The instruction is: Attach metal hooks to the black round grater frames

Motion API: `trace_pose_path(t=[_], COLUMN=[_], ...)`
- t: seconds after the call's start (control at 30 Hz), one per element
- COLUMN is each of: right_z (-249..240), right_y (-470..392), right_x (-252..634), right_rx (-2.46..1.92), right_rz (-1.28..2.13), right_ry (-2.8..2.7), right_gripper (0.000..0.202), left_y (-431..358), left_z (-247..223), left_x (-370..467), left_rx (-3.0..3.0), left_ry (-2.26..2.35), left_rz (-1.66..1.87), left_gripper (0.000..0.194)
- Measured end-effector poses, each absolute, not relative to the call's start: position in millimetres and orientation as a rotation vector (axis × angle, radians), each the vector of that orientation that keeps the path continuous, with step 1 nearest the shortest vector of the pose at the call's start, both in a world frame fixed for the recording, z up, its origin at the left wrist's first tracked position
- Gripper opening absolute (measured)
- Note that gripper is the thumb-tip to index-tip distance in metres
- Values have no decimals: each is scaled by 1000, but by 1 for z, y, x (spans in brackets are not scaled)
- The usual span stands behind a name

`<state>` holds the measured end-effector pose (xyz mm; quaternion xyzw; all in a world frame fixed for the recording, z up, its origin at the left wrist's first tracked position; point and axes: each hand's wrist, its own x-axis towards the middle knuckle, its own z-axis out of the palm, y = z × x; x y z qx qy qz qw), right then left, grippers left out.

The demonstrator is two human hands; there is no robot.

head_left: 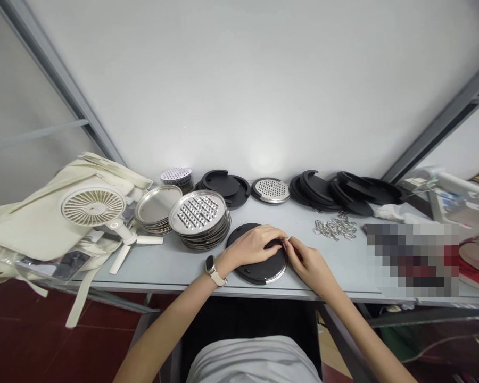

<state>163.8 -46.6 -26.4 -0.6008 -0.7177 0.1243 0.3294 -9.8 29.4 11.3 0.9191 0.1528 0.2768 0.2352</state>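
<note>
A black round disc (266, 264) with a metal rim showing at its lower right lies on the table in front of me. My left hand (253, 246) lies across it, fingers bent over its right side and thumb on its face, holding it. At the disc's right edge, my right hand (309, 266) pinches thumb and fingertips together, touching my left fingertips; whatever is between them is too small to make out. A loose pile of metal clips (335, 227) lies beyond my right hand. Left of the disc stands a stack of metal grater discs (199, 215).
Plain metal discs (158, 205) are stacked farther left, near a white fan (93, 206) and a cream bag (43, 229). Along the wall sit black ring-shaped holders (317, 189) and a perforated grater disc (271, 190). A blurred patch (413, 260) covers items at right.
</note>
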Motion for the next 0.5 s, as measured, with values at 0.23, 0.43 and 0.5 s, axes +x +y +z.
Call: trace_pose_path(t=[0.23, 0.43, 0.5], right_z=[-22, -19, -20], right_y=[-47, -49, -49], right_x=[161, 160, 161], right_rx=[-1529, -1558, -1573], right_rz=[333, 335, 282], right_ry=[-1892, -1903, -1910], right_gripper=[23, 19, 19], left_y=[30, 29, 29], left_z=[16, 18, 17], left_x=[-11, -11, -10], left_rx=[2553, 2540, 2533], left_ry=[440, 495, 510], left_rz=[743, 810, 821], left_gripper=[20, 20, 19])
